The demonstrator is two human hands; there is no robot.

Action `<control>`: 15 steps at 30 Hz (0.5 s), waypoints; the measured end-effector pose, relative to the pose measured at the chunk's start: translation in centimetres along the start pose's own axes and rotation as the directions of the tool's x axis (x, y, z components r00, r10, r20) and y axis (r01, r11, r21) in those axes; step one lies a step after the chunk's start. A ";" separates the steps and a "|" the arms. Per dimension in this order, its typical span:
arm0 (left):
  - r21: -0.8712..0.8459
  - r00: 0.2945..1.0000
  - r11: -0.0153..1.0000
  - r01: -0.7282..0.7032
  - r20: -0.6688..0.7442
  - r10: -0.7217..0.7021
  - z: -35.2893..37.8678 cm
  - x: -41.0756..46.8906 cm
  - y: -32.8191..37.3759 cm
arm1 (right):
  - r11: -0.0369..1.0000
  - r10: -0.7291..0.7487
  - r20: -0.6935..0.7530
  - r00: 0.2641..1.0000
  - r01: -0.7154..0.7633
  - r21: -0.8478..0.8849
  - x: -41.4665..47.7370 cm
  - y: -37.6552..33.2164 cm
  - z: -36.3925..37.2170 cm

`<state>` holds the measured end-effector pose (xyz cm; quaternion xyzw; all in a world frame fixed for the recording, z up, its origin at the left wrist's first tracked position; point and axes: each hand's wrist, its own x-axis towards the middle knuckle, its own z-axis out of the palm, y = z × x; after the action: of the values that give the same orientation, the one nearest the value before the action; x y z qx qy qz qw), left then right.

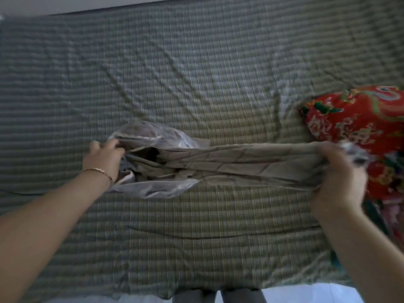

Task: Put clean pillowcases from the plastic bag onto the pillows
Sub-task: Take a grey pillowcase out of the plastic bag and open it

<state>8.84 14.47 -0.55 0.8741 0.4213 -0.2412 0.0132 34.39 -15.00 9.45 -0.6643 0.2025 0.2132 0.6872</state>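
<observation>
A clear plastic bag (153,186) lies on the bed, left of centre, with its mouth facing right. My left hand (102,159), with a gold bracelet on the wrist, grips the bag's left end. A tan checked pillowcase (240,162) stretches from inside the bag to the right, pulled taut. My right hand (341,173) is closed on its right end. More folded cloth shows inside the bag. A red floral pillow (354,119) lies at the right edge of the bed, partly behind my right hand.
The bed is covered by a wrinkled green-grey plaid sheet (196,73). A pale wall runs along the far edge. The near edge of the bed and a light floor (306,294) show at the bottom, with my legs (218,297) against the bed.
</observation>
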 end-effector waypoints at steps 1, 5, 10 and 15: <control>-0.017 1.000 1.000 0.025 0.018 -0.025 -0.6 -0.2 0.4 | 0.986 -0.022 0.121 0.992 0.042 -0.163 -0.2 1.1 0.0; -0.223 0.992 0.969 -0.109 0.033 0.119 -0.7 -2.5 4.4 | 0.811 0.220 0.583 0.782 0.186 -0.554 -2.6 5.3 3.3; -0.188 0.964 0.963 -0.193 0.144 0.222 -0.1 -5.9 7.4 | 0.071 0.300 0.647 0.701 0.660 -0.748 -2.9 12.8 7.6; -0.114 0.921 0.966 -0.232 0.293 0.256 -0.2 -6.3 7.1 | -0.318 0.294 0.548 0.783 0.621 -0.717 -1.0 17.9 9.2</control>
<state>10.88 5.33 1.02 0.8708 0.3110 -0.3534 0.1420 23.45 -5.31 -4.47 -0.8558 -0.3710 0.3498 -0.0868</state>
